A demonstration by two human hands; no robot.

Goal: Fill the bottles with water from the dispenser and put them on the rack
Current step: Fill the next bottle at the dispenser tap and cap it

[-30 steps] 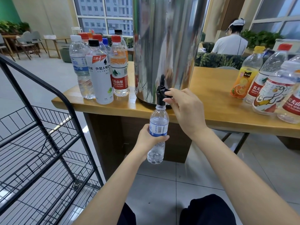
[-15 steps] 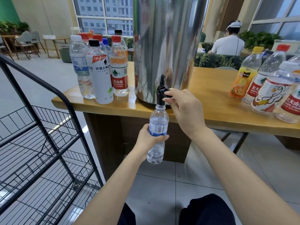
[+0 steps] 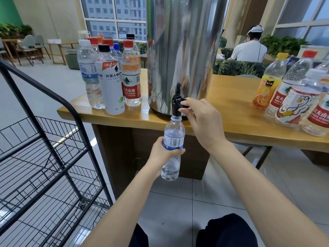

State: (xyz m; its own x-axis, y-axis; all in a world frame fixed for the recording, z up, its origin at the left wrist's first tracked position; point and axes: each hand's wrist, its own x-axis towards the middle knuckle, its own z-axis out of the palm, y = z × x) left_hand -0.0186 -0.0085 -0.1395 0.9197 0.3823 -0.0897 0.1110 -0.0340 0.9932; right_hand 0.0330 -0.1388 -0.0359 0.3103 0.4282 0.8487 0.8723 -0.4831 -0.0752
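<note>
A tall steel water dispenser stands on the wooden table. Its black tap juts over the table's front edge. My left hand grips a small clear bottle with a blue label, uncapped, its mouth right under the tap. Water shows in the bottle's lower part. My right hand pinches the tap's lever. A black wire rack with bare shelves stands at my left.
Several capped bottles cluster on the table left of the dispenser, and several more stand at the right. A seated person is behind the table. Tiled floor lies below, my knees at the bottom edge.
Hardly anything has moved: both hands stay in place, with the bottle held under the tap.
</note>
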